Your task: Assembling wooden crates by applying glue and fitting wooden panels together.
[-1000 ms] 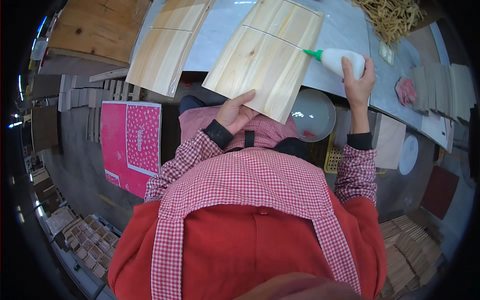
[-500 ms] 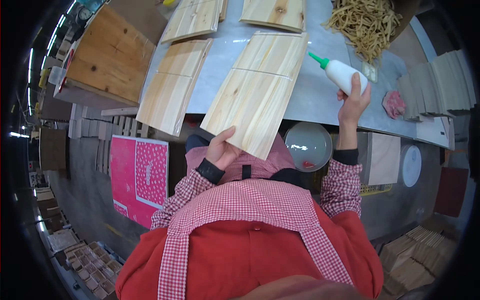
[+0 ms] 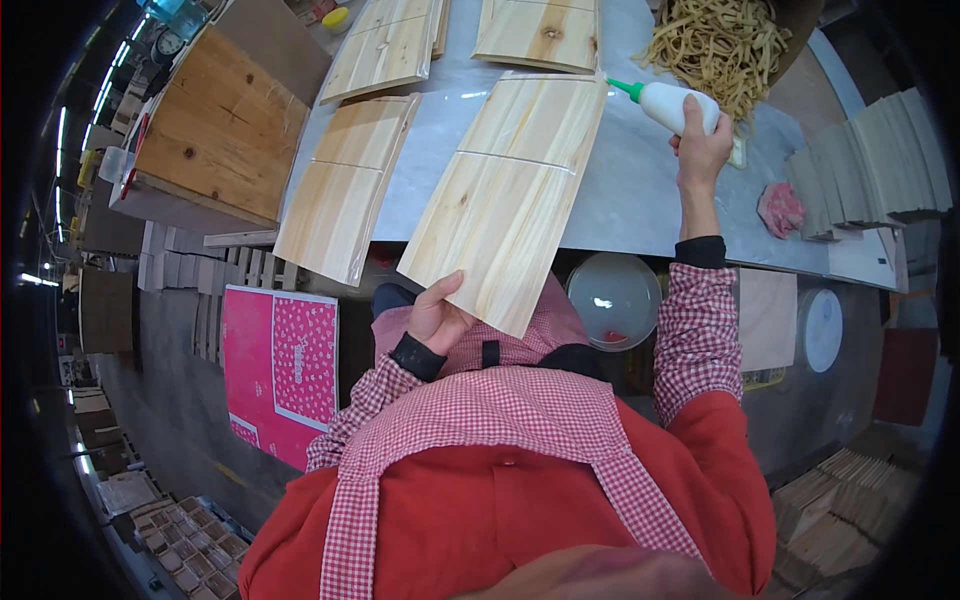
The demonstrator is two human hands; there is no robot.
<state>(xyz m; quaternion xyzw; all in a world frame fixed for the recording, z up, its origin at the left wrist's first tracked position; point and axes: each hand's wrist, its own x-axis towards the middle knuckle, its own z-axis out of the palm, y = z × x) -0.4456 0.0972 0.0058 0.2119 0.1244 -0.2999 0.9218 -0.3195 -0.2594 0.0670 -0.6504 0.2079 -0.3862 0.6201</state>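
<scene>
My left hand grips the near edge of a pale wooden board, thumb on top. A thin groove crosses the board toward its far end. In my right hand is a white squeeze bottle with a green nozzle, tilted so the tip points left. That tip is at the board's far right corner; whether it touches cannot be made out. Left of this board lies another grooved wooden board. Two more stand farther back, a left board and a right board.
Pale curled strips are heaped at the far right of the grey table. A pink crumpled cloth lies near stacked grey panels. A wooden box stands left. Below the table edge sits a round basin.
My right hand has moved the bottle left and away from me, bringing its nozzle to the board's far right corner. The held board has shifted slightly toward me with my left hand.
</scene>
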